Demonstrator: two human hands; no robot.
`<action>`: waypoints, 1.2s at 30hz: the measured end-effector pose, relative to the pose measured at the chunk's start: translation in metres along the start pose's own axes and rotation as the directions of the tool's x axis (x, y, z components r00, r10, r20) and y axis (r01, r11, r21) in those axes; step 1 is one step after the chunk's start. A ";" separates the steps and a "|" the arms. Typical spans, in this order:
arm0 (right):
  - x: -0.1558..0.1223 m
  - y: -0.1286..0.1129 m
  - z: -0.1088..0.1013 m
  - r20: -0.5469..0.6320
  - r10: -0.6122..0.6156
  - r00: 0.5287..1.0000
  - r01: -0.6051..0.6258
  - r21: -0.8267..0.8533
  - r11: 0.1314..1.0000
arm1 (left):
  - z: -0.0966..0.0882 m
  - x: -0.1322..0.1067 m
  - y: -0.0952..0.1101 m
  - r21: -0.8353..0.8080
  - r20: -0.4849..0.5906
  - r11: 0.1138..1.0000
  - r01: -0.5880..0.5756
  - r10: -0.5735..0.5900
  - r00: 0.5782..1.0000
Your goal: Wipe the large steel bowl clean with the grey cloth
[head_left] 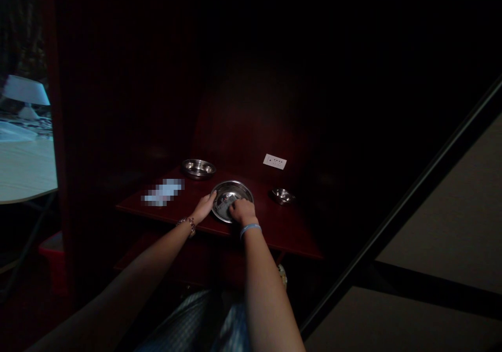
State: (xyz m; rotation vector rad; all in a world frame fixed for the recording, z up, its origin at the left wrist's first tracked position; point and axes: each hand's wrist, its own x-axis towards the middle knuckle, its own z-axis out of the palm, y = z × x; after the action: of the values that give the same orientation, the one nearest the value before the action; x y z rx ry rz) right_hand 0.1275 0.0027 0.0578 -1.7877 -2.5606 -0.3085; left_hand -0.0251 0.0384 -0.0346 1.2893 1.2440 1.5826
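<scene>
A round steel plate (235,191) lies near the front edge of a dark red wooden shelf (282,231). My left hand (204,208) rests against the plate's left rim, its fingers curled on the edge. Over the plate's near side my right hand (242,211) is closed and pressing down inside it; what it holds, if anything, I cannot make out. A beaded bracelet sits on my left wrist and a blue band on my right.
A steel bowl (198,168) stands behind at the left. A smaller steel bowl (283,196) is at the right. A white socket plate (274,161) is on the back wall. A pale paper (162,192) lies at the left. The surroundings are very dark.
</scene>
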 end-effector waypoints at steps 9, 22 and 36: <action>-0.006 -0.004 0.000 0.048 -0.120 0.992 0.118 0.046 0.992 | 0.000 -0.005 0.008 0.035 -0.035 0.999 -0.014 0.015 0.999; -0.006 -0.006 0.004 0.112 -0.179 0.978 0.161 0.150 0.975 | 0.001 -0.005 0.009 -0.066 -0.075 0.997 -0.044 0.039 0.996; -0.001 -0.006 0.013 0.038 -0.202 0.979 0.199 0.068 0.978 | 0.002 -0.006 0.011 -0.066 -0.016 0.995 -0.078 0.077 0.997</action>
State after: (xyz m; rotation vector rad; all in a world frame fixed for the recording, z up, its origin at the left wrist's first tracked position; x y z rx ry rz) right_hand 0.1242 0.0017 0.0436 -1.5349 -2.7533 -0.1868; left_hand -0.0214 0.0306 -0.0250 1.3005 1.1526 1.6758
